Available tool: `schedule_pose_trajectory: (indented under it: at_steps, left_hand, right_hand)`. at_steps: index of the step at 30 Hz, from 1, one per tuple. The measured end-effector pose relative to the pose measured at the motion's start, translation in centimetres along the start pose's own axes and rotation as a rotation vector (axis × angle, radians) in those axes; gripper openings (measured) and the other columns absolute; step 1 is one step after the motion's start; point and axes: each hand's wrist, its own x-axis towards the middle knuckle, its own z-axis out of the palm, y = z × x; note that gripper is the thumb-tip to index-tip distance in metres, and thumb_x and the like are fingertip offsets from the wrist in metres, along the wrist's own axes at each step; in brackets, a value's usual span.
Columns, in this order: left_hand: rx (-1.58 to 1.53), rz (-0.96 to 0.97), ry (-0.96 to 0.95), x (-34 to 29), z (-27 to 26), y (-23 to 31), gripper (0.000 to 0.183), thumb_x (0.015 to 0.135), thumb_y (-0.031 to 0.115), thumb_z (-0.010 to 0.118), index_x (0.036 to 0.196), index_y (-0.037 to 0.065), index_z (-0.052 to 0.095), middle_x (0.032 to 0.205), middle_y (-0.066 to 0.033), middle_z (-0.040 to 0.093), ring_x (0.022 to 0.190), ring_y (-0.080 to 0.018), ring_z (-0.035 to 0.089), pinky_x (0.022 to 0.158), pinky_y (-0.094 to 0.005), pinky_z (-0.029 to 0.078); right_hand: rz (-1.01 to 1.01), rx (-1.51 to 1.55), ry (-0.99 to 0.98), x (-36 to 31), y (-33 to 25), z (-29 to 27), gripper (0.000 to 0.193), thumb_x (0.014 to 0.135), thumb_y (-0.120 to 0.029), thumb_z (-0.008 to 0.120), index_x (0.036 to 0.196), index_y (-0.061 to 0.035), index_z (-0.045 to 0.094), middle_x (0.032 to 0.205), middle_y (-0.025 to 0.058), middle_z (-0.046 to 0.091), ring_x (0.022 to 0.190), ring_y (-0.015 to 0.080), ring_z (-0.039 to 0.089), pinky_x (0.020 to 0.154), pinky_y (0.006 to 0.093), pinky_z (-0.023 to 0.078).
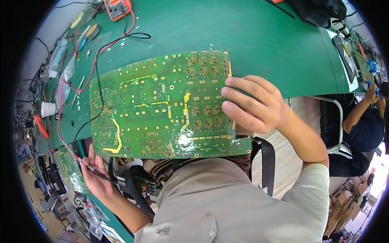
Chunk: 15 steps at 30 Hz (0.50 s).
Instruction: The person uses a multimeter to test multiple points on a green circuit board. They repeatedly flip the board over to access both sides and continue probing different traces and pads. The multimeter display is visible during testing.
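A large green circuit board with gold pads and rows of small parts lies in front of me, its near edge close to my body. My right hand holds its right edge, several fingertips at the rim and the thumb hidden. Below the board's left corner, my left hand is closed loosely around a dark test probe. A red lead and a black lead run past the board's left side. At the far left stands an orange multimeter.
The green table carries a roll of tape, a white cup and an orange-handled tool along its left. A second circuit board lies at lower left. A black bag sits far right. Another person works at right.
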Motion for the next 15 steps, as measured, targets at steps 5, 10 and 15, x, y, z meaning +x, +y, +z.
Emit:
schedule_pose_trajectory:
  at_steps: [5, 10, 15]
  left_hand:
    - [0.044, -0.002, 0.066, -0.4, -0.4, 0.6, 0.031, 0.118, 0.027, 0.042, 0.105, 0.002, 0.054, 0.162, -0.0370, 0.040, 0.150, -0.0408, 0.047, 0.115, -0.0479, 0.055]
    - [0.386, 0.123, 0.175, -0.4, 0.6, 2.9, 0.028, 0.116, 0.037, 0.047, 0.108, 0.012, 0.056, 0.157, -0.0237, 0.053, 0.153, -0.0377, 0.045, 0.125, -0.0554, 0.033]
    - [0.371, 0.320, 0.139, 1.7, 3.6, 8.0, 0.023, 0.116, 0.032, 0.051, 0.108, 0.010, 0.051, 0.098, -0.0028, 0.047, 0.089, -0.0178, 0.045, 0.088, -0.0367, 0.043]
  right_hand:
    - [0.027, -0.001, -0.062, 0.4, 0.2, 0.6, 0.037, 0.087, -0.011, 0.076, 0.124, -0.0100, 0.069, 0.110, 0.0100, 0.074, 0.099, 0.0295, 0.073, 0.081, 0.0407, 0.060]
    - [0.199, 0.090, -0.212, 1.0, -0.2, -0.5, 0.059, 0.081, -0.024, 0.082, 0.135, -0.0108, 0.065, 0.124, 0.0118, 0.071, 0.112, 0.0319, 0.070, 0.087, 0.0432, 0.059]
    - [0.521, 0.127, -0.513, 1.4, -0.2, -5.0, 0.077, 0.072, -0.013, 0.089, 0.144, -0.0069, 0.061, 0.144, 0.0164, 0.065, 0.136, 0.0407, 0.060, 0.108, 0.0491, 0.050]
